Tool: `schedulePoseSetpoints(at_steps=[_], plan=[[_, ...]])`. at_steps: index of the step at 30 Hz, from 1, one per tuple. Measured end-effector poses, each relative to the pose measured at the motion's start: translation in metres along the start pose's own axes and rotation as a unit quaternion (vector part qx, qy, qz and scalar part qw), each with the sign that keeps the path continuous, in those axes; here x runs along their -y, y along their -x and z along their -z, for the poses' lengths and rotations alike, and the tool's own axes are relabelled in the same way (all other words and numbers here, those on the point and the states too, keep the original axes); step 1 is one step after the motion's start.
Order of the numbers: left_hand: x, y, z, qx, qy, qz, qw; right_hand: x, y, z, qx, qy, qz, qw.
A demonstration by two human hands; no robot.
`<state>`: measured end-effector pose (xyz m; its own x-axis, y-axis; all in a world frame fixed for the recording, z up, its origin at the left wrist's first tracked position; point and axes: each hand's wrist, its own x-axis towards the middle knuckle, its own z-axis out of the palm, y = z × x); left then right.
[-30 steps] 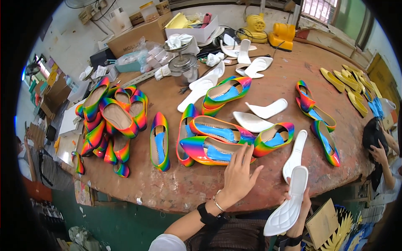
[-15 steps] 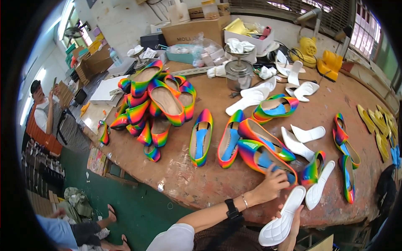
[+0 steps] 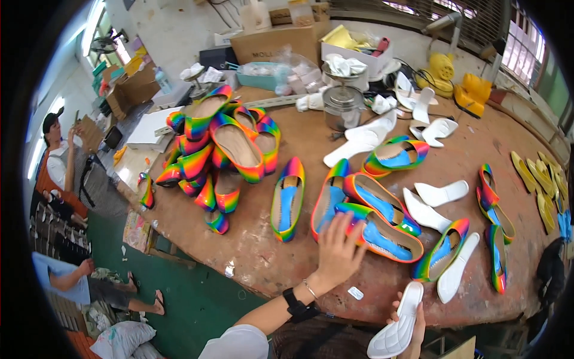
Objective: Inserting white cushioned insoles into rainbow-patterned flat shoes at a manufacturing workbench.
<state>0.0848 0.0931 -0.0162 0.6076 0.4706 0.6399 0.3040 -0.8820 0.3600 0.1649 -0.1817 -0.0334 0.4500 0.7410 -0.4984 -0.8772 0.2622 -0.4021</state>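
left hand [image 3: 338, 254] spread open, resting on rainbow flat shoe [image 3: 378, 230] near front of counter [image 3: 251, 251]. right hand [image 3: 412, 323] gripped white insole [image 3: 396, 329] below counter edge. judged early: few blue-lined shoes finished, heaped rainbow shoes [image 3: 221, 149] and loose white insoles [image 3: 439, 192] left.

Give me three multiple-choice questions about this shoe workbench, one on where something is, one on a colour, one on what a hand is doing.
1. Where is the heap of rainbow shoes?
A. table's left end
B. on the floor
C. in a box

2. What colour is the sole in the right hand?
A. yellow
B. white
C. black

3. What is the left hand doing?
A. holding scissors
B. resting in the lap
C. reaching flat onto a rainbow shoe

Answers: 1 A, the heap sits at the left end; 2 B, the sole is plain white; 3 C, open fingers lie on the shoe.
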Motion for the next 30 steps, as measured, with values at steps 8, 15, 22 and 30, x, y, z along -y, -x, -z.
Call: schedulePoseSetpoints(at_steps=[8, 15, 22, 30], plan=[[0.057, -0.004, 0.021, 0.09, 0.029, 0.217, 0.971, -0.02, 0.005, -0.027, -0.009, 0.268, -0.059, 0.962], [0.071, -0.037, 0.109, -0.009, 0.195, 0.4, 0.895, 0.013, -0.04, 0.0, -0.018, 0.089, -0.071, 0.993], [0.03, -0.003, 0.197, -0.011, 0.276, 0.146, 0.95, 0.045, -0.037, -0.008, -0.107, 0.149, 0.04, 0.982], [0.036, 0.061, 0.132, 0.301, 0.152, -0.055, 0.94, 0.095, 0.005, -0.026, -0.234, 0.565, 0.299, 0.733]])
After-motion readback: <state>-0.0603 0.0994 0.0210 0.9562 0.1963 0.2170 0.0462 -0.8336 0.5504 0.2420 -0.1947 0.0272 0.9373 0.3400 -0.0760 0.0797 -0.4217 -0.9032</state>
